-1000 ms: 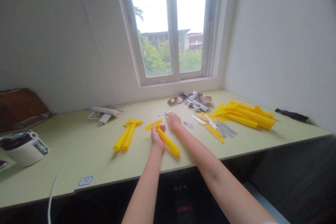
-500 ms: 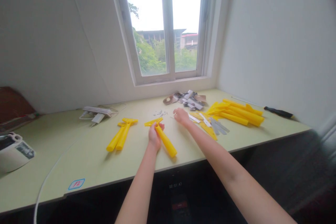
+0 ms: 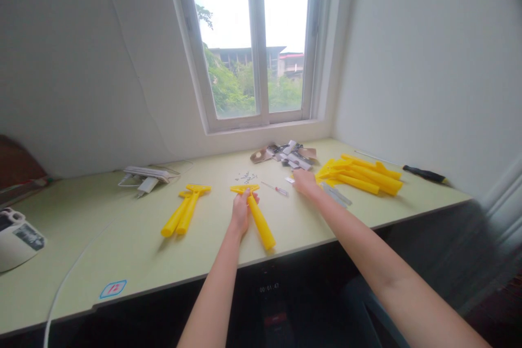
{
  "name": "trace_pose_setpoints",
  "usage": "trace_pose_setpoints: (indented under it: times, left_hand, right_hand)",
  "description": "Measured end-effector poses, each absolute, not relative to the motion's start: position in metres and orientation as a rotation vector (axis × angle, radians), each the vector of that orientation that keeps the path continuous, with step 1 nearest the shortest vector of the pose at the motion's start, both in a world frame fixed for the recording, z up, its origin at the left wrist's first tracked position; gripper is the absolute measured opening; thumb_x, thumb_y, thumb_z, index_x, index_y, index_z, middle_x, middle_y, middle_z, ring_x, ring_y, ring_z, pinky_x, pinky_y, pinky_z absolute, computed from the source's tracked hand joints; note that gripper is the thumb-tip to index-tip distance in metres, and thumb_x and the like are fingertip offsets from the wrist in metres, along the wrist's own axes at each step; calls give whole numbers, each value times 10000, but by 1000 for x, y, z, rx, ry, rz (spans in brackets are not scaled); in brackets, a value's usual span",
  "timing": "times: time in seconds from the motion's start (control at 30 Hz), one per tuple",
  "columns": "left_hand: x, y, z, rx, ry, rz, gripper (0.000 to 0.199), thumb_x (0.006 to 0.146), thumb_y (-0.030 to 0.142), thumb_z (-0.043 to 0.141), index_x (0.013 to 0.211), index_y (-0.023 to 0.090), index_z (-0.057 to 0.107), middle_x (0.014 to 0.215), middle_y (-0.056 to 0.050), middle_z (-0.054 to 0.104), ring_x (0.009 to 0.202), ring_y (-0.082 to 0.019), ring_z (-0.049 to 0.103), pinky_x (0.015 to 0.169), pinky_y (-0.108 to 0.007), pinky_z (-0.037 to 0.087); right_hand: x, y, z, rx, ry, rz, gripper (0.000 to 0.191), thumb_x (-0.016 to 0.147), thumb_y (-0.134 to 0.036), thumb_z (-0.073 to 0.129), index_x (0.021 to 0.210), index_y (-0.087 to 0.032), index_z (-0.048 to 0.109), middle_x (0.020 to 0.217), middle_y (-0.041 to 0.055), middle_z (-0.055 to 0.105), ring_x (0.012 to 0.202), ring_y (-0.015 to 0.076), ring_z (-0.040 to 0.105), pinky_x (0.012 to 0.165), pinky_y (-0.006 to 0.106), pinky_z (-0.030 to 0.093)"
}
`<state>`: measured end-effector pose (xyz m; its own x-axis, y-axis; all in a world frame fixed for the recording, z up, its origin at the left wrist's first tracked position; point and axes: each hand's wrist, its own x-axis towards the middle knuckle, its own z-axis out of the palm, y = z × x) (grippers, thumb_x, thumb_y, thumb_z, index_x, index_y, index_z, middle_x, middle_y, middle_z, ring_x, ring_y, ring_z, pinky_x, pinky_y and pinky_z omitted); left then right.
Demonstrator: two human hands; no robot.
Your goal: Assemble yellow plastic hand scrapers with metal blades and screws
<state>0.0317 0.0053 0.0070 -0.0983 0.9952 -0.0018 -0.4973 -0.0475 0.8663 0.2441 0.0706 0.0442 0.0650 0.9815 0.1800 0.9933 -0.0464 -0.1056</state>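
My left hand [image 3: 241, 211] is closed round the neck of a yellow scraper [image 3: 261, 223], its T-shaped head pointing away from me. Reaching over the pile of parts, my right hand [image 3: 305, 181] has its fingers curled down, and a white strip [image 3: 289, 180] shows at the fingertips. Whether the fingers grip it is hidden. Between the hands a small screwdriver [image 3: 280, 191] lies on the table, close to scattered tiny screws [image 3: 247, 177]. Flat grey blades [image 3: 336, 194] lie partly under my right forearm.
Two yellow scrapers [image 3: 188, 212] lie at left, and several yellow handles [image 3: 362, 174] are heaped at right. Behind stand piled metal pieces [image 3: 291, 155]. A black-handled screwdriver [image 3: 424, 173], a power strip [image 3: 147, 175] and a white mug-like container [image 3: 20, 242] are on the table [image 3: 134, 250].
My right hand has moved right, from beside the screws to the strips; the small screwdriver now lies uncovered. My left hand has turned the yellow scraper slightly, still holding it.
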Motion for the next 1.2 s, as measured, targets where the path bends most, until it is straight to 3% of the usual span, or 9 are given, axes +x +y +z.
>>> trace_pose_setpoints:
  times: [0.17, 0.33, 0.43, 0.53, 0.77, 0.93, 1.2]
  left_hand:
    - [33, 3, 7, 917, 925, 1459, 316, 698, 390, 601, 855, 118, 563, 796, -61, 578, 618, -111, 563, 590, -269, 482]
    - [35, -1, 9, 1012, 909, 1419, 390, 683, 443, 606, 883, 111, 571, 840, -73, 561, 642, -118, 563, 590, -286, 499]
    - [35, -3, 10, 1056, 918, 1362, 413, 686, 446, 605, 909, 102, 556, 817, -88, 593, 610, -123, 576, 597, -293, 499]
    - [35, -4, 12, 1068, 918, 1337, 430, 692, 433, 605, 966, 112, 525, 808, -104, 626, 580, -131, 589, 588, -297, 498]
    - [37, -7, 19, 1052, 964, 1287, 369, 736, 403, 549, 961, 112, 516, 765, -104, 643, 514, -132, 584, 540, -300, 496]
    - [35, -4, 15, 1076, 927, 1287, 379, 740, 428, 526, 962, 121, 528, 790, -99, 639, 545, -134, 591, 570, -305, 501]
    - [36, -4, 12, 1070, 945, 1314, 310, 705, 370, 579, 894, 125, 564, 841, -85, 606, 608, -133, 584, 574, -292, 507]
  right_hand:
    - [239, 73, 48, -2044, -1938, -47, 220, 793, -191, 430, 812, -116, 636, 899, 155, 654, 872, 225, 606, 715, 276, 430]
    - [217, 66, 50, -1389, -1581, 822, 169, 806, -251, 398, 760, -152, 527, 668, 65, 643, 514, 110, 565, 504, 209, 422]
    - [202, 57, 48, -1092, -1510, 1055, 91, 744, -237, 451, 755, -175, 516, 590, -1, 589, 422, 77, 470, 419, 190, 365]
    - [190, 48, 43, -995, -1484, 1094, 133, 671, -220, 513, 789, -181, 560, 582, -21, 575, 428, 69, 431, 400, 182, 317]
    - [173, 40, 31, -908, -1458, 1030, 212, 634, -347, 603, 708, -151, 633, 666, 36, 637, 554, 117, 517, 514, 238, 388]
    - [173, 34, 31, -863, -1500, 961, 250, 687, -394, 564, 714, -161, 652, 691, 34, 644, 645, 152, 555, 607, 271, 412]
    - [175, 34, 27, -876, -1422, 930, 205, 659, -358, 585, 707, -165, 630, 669, 9, 617, 638, 140, 527, 620, 269, 383]
